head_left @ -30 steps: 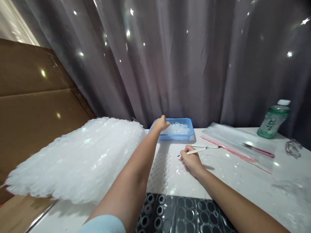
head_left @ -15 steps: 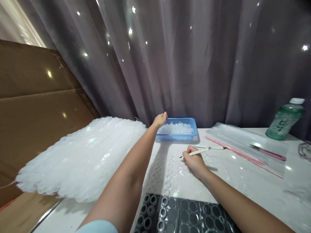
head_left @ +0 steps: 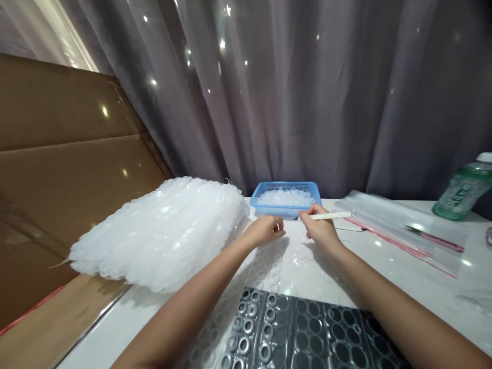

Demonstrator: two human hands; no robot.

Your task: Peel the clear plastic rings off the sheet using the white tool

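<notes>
My left hand [head_left: 265,229] hovers low over a clear sheet of ring-shaped pieces [head_left: 269,266] on the white table, fingers curled in a pinch; what they hold is too small to see. My right hand [head_left: 319,228] sits beside it, closed around a thin white-handled tool [head_left: 330,216] that points right. Just behind both hands stands a small blue basket [head_left: 285,207] filled with clear rings.
A big heap of white ring sheets [head_left: 161,233] lies at the left, against brown cardboard [head_left: 65,154]. Clear zip bags with red strips [head_left: 403,225] lie at the right, a green bottle [head_left: 463,187] behind them. A dark sheet with round holes [head_left: 300,333] lies at the near edge.
My left hand has drawn back from the blue basket to the sheet in front of it. My right hand with the tool has moved up toward the basket. The view has shifted left.
</notes>
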